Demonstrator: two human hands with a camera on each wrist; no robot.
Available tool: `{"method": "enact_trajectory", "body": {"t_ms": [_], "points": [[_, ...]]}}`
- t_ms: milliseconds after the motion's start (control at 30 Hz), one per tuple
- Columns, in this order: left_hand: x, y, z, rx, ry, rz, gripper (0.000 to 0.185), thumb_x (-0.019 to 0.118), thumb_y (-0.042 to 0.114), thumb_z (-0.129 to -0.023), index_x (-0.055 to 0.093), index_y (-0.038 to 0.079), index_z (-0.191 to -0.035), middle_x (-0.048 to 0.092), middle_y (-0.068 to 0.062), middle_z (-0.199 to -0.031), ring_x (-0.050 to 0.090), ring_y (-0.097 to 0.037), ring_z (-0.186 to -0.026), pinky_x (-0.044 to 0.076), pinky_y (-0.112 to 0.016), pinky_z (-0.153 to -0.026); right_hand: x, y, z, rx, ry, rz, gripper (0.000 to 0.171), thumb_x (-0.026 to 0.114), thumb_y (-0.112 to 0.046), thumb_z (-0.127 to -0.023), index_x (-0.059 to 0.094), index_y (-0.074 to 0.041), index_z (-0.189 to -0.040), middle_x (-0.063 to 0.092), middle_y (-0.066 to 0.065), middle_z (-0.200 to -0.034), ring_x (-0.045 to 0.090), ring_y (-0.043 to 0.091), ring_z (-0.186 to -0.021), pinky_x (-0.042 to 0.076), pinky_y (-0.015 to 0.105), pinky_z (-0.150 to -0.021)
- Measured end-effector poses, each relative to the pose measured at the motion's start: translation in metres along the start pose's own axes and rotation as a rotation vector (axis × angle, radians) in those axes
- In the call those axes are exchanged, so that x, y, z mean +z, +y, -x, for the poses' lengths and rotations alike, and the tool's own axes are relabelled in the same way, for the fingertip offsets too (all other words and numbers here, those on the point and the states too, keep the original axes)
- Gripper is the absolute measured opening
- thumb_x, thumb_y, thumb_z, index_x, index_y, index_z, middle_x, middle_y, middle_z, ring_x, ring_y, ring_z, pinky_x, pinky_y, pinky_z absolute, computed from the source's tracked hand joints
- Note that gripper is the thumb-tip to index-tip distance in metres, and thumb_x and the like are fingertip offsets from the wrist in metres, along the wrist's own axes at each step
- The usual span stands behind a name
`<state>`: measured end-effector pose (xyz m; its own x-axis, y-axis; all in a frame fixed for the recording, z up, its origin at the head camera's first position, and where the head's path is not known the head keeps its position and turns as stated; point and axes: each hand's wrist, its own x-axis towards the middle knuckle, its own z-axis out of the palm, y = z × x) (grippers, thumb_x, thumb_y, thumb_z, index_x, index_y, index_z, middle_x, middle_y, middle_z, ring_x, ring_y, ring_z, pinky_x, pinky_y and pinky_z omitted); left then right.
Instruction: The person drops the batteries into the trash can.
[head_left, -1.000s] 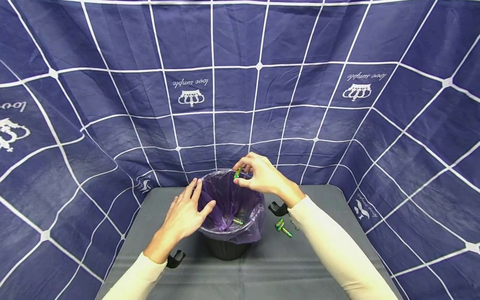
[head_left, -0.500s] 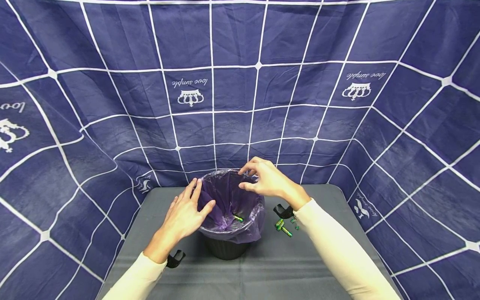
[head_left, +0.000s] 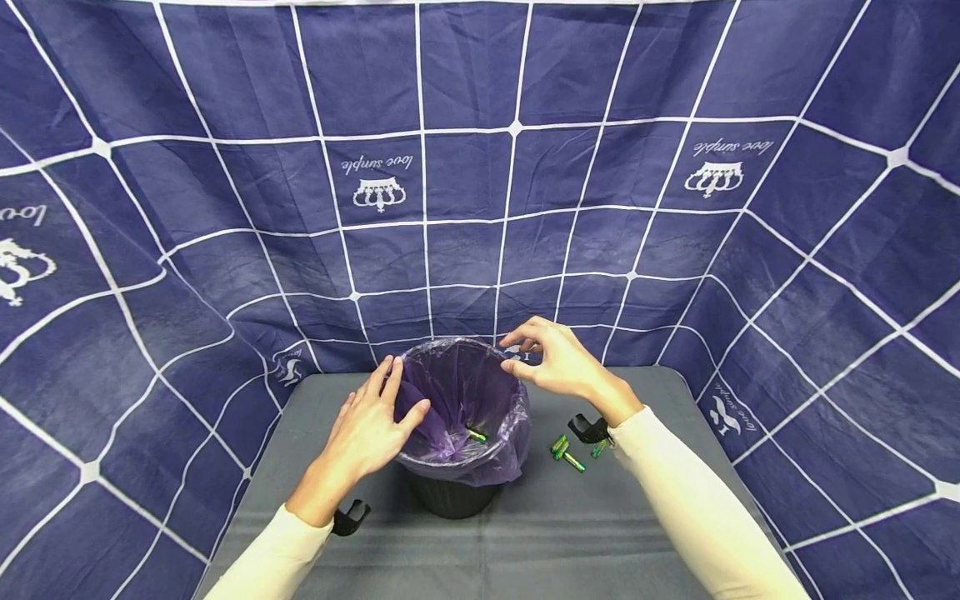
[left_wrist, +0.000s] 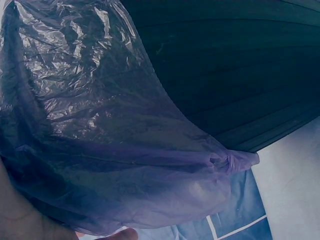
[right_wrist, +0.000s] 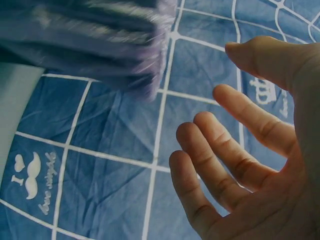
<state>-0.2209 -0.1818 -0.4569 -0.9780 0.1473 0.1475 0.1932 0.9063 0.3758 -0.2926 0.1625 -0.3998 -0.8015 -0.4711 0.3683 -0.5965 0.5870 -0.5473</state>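
Note:
A black trash bin [head_left: 453, 500] stands on the grey table, lined with a purple plastic bag [head_left: 480, 379] folded over its rim. My left hand [head_left: 367, 425] rests at the bin's left rim, fingers extended over the bag. In the left wrist view the bag [left_wrist: 125, 165] hides most of that hand. My right hand [head_left: 558, 358] hovers just right of the rim, holding nothing; the right wrist view shows its fingers [right_wrist: 205, 147] loosely bent and apart from the thumb. A small green-and-gold battery [head_left: 476, 435] lies inside the bag.
Several more batteries [head_left: 570, 458] lie on the grey table [head_left: 525, 542] right of the bin, some partly behind the right wrist's black camera mount [head_left: 588, 428]. Another black mount [head_left: 351, 517] sits at the left wrist. Blue checked cloth [head_left: 465, 183] hangs around the table.
My right hand held a battery over the bin, let it go, and has drawn back to the right past the rim. My left hand has stayed in place.

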Motion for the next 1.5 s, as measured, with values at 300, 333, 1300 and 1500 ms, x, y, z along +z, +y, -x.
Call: {"method": "enact_trajectory", "body": {"t_ms": [300, 333, 1300, 1500], "points": [[0.0, -0.001, -0.001, 0.002, -0.002, 0.001, 0.096, 0.056, 0.067, -0.115, 0.026, 0.01, -0.187, 0.026, -0.019, -0.195, 0.043, -0.062, -0.168, 0.032, -0.083, -0.136, -0.002, 0.028, 0.02, 0.044, 0.038, 0.027, 0.03, 0.094, -0.025, -0.1, 0.086, -0.019, -0.128, 0.082, 0.002, -0.126, 0.08, 0.022, -0.108, 0.068, 0.048, -0.098], [0.0, -0.002, -0.001, 0.001, -0.002, 0.0, 0.096, 0.056, 0.067, -0.115, 0.026, 0.01, -0.187, 0.026, -0.019, -0.195, 0.044, -0.062, -0.168, 0.032, -0.083, -0.136, -0.001, 0.031, 0.023, 0.052, 0.039, 0.022, 0.03, 0.094, -0.025, -0.099, 0.086, -0.019, -0.128, 0.083, 0.002, -0.127, 0.08, 0.022, -0.108, 0.069, 0.047, -0.099], [0.002, -0.003, -0.001, 0.003, 0.008, 0.003, 0.097, 0.054, 0.07, -0.115, 0.026, 0.012, -0.187, 0.026, -0.017, -0.195, 0.044, -0.064, -0.166, 0.032, -0.082, -0.137, 0.03, 0.146, 0.125, 0.276, 0.103, 0.034, 0.028, 0.095, -0.016, -0.098, 0.087, -0.016, -0.125, 0.082, 0.011, -0.124, 0.08, 0.027, -0.105, 0.071, 0.045, -0.089], [0.002, -0.003, -0.001, 0.007, 0.01, 0.003, 0.096, 0.055, 0.068, -0.115, 0.027, 0.011, -0.186, 0.027, -0.018, -0.194, 0.045, -0.064, -0.166, 0.033, -0.083, -0.136, 0.039, 0.164, 0.145, 0.344, 0.114, 0.014, 0.028, 0.095, -0.017, -0.099, 0.087, -0.015, -0.125, 0.081, 0.014, -0.126, 0.08, 0.027, -0.106, 0.072, 0.044, -0.09]]}}
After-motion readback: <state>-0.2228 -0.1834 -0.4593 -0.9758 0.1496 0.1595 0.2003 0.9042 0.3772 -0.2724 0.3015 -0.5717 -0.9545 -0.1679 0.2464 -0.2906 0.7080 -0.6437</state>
